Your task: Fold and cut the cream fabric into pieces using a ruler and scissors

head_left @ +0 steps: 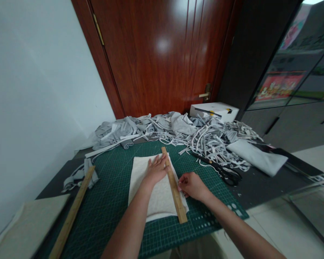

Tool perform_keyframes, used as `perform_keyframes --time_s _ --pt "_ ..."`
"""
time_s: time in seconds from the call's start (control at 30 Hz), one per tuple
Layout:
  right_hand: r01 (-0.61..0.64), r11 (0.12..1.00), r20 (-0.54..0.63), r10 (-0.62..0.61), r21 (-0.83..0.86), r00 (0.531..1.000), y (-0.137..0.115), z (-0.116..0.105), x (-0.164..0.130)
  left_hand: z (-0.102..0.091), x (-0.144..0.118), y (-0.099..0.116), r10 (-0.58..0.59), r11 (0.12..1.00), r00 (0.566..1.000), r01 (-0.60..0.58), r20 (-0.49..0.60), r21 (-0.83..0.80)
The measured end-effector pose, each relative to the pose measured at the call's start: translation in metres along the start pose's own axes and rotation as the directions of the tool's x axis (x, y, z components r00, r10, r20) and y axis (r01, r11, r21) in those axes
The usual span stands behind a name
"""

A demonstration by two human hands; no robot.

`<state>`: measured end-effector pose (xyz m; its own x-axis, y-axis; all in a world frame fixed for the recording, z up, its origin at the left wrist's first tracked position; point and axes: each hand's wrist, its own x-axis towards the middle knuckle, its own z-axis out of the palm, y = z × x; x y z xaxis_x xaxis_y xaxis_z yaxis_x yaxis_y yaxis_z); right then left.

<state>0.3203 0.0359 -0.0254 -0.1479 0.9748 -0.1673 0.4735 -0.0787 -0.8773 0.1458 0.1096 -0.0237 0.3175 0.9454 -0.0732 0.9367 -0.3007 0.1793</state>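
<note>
Dark desk (259, 183) in front of a red-brown wooden door (162, 54), with a white wall on my left and dark glass-fronted cabinets on my right. On the desk lies a green gridded cutting mat (110, 201), and on the mat a piece of cream fabric (156, 194), spread flat.

My left hand (157, 169) rests palm down on the fabric, fingers spread wide, its fingertips touching a wooden ruler (174, 185). That ruler lies along the right side of the fabric, running from the far edge toward me. My right hand (191, 185) sits just beside the ruler's right edge, fingers curled in; I cannot tell whether it holds a marker or blade, since the fingers hide whatever is there.

Behind the mat sprawls a heap of grey fabric strips (178, 131), and black scissors (221, 171) lie at the mat's right edge. A second, longer wooden ruler (72, 212) lies at the left side of the mat, and a white box (214, 110) stands by the door.

My judgement of the risks: only my fingertips hold the ruler, near its far end, so its near end could swing and any line along it would run crooked. The fabric could also bunch or creep under sideways pressure. My left fingertips reach the ruler's edge, so anything sharp drawn along it might catch them.
</note>
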Motion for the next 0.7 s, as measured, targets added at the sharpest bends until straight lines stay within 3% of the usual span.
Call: perform_keyframes --time_s 0.27,0.5,0.6,0.7 --pt "-0.040 0.998 0.052 0.038 0.048 0.998 0.017 0.007 -0.060 -0.001 0.000 0.000 -0.002 1.000 1.000 0.002 0.008 -0.016" --pt "-0.025 0.999 0.075 0.027 -0.021 0.997 0.021 0.006 -0.104 0.000 0.001 -0.002 0.009 1.000 1.000 -0.009 -0.002 -0.018" --pt "-0.034 0.989 0.057 0.026 0.144 0.998 0.026 -0.006 -0.108 0.001 0.002 -0.003 0.013 1.000 1.000 -0.013 -0.006 -0.017" --pt "0.053 0.985 -0.070 -0.041 0.167 0.997 0.028 -0.018 -0.094 0.003 0.003 -0.004 0.015 1.000 1.000 -0.015 -0.013 -0.010"
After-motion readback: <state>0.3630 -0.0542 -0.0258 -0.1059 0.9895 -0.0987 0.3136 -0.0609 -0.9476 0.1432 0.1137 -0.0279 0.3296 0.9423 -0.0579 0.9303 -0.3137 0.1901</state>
